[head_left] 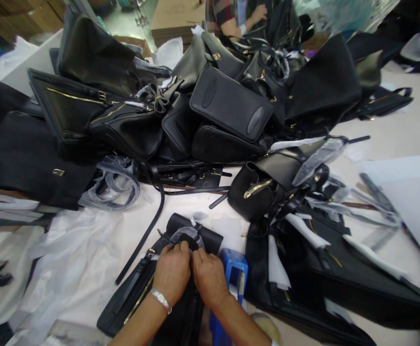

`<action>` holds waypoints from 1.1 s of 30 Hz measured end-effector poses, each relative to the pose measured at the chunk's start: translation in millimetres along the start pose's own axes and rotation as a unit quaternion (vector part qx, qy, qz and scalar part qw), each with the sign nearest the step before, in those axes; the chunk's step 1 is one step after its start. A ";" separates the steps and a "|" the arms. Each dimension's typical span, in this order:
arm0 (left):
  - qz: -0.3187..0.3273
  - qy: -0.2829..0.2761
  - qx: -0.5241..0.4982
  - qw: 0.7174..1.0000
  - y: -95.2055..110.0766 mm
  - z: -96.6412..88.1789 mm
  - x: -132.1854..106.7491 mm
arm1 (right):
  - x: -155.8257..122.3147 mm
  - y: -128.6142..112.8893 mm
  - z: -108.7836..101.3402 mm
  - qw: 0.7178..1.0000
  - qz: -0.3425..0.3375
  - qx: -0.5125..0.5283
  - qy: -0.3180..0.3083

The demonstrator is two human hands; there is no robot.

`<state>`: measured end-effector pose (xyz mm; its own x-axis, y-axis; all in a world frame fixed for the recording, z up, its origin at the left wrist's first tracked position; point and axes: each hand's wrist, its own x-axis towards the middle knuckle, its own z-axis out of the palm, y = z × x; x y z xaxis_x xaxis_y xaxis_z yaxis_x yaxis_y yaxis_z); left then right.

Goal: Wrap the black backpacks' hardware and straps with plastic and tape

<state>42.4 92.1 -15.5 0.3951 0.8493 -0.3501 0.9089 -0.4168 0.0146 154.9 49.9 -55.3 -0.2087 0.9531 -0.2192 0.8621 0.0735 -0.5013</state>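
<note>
A black bag [129,300] with a gold zipper and a small buckle lies on the table in front of me. My left hand [173,273], with a bracelet on its wrist, is closed at the upper part of this bag. Close beside it, my right hand [210,278] is closed there too, with fingers curled and thumbs near each other. Clear plastic wrap [186,234] shows just beyond my fingertips, against a dark flap [213,238]. My fingers hide the exact part they grip. To the right of my right hand stands a blue tape dispenser [236,262].
Several black bags [231,101] are heaped across the far side. More black bags [314,259] lie at right, near a small bag [255,192] with a gold zipper. Crumpled white wrapping [76,259] covers the left. Across the heap, a person's arm [248,24] shows.
</note>
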 end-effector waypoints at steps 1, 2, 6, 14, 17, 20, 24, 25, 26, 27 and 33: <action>-0.006 0.000 -0.008 1.000 -1.4 1.6 -1.3 | 0.2 1.1 -3.3 1.000 0.009 0.024 -0.006; -0.014 0.001 -0.016 1.000 -3.4 3.0 -3.3 | 0.6 1.9 -6.7 0.998 0.019 0.056 -0.009; -0.049 0.003 -0.049 0.998 -12.3 6.2 -12.0 | 3.7 -0.3 -15.9 0.981 0.053 0.184 -0.016; -0.107 -0.019 -0.127 0.986 -20.5 10.0 -19.6 | 7.1 -6.5 -10.6 0.950 0.075 0.301 -0.019; -0.125 -0.019 -0.191 0.973 -23.8 10.7 -23.0 | 8.7 -7.8 -10.6 0.962 0.073 0.263 -0.021; -0.141 -0.013 -0.248 0.958 -27.0 10.0 -28.6 | 11.7 -9.5 -13.9 0.975 0.075 0.208 -0.033; -0.151 0.005 -0.259 0.954 -29.9 7.6 -39.2 | 18.4 -13.6 -22.5 0.992 0.033 0.122 -0.028; -0.152 0.007 -0.247 0.957 -30.6 7.0 -41.7 | 20.8 -15.1 -24.7 0.995 0.013 0.091 -0.032; -0.154 0.007 -0.230 0.961 -31.5 6.5 -44.1 | 23.6 -16.8 -26.8 0.997 -0.008 0.058 -0.041; -0.155 0.006 -0.209 0.965 -32.4 6.1 -46.3 | 26.7 -18.6 -28.9 0.998 -0.030 0.025 -0.053; -0.140 0.024 -0.121 0.982 -38.6 6.7 -53.6 | 48.2 -27.8 -40.7 0.982 -0.138 -0.063 -0.110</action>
<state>-14.8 60.5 -3.6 0.1254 0.9367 -0.3270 0.9856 -0.0798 0.1492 139.6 105.7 -17.9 -0.5247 0.8067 -0.2718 0.8062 0.3684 -0.4629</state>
